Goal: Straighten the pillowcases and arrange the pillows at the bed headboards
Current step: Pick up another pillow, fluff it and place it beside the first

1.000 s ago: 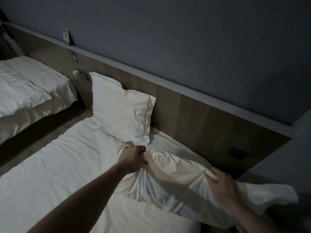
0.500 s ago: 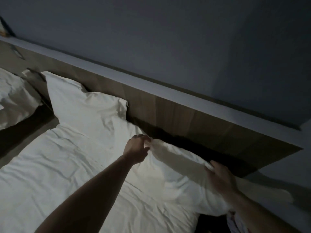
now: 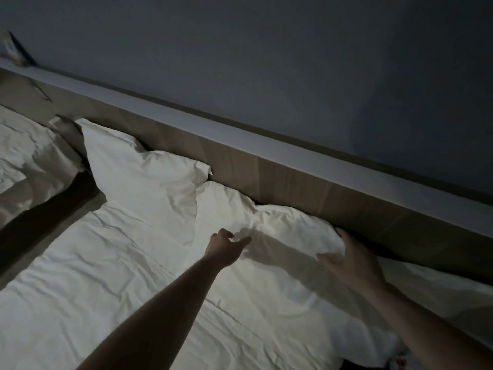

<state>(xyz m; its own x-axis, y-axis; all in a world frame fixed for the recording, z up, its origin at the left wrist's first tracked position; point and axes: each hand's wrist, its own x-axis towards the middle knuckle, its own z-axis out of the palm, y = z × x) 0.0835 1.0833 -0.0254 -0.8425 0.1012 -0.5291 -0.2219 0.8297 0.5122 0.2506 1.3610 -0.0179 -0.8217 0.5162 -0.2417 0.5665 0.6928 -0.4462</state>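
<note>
Two white pillows lie on the bed against the wooden headboard (image 3: 280,180). The left pillow (image 3: 138,177) leans upright against the board. The right pillow (image 3: 280,231) lies flat beside it, its far edge touching the headboard. My left hand (image 3: 226,245) hovers at the right pillow's near left part, fingers spread, holding nothing. My right hand (image 3: 352,260) presses on that pillow's right end, thumb apart from the fingers, its fingertips at the gap by the headboard.
A wrinkled white sheet (image 3: 93,276) covers the mattress. A second bed (image 3: 26,161) stands at the left across a dark gap. A grey ledge (image 3: 293,145) tops the headboard, with a small card (image 3: 12,49) at its far left.
My left hand has let go of the pillow's corner and opened. The right pillow has moved from being lifted to lying flat against the headboard. My right hand has shifted onto its right end.
</note>
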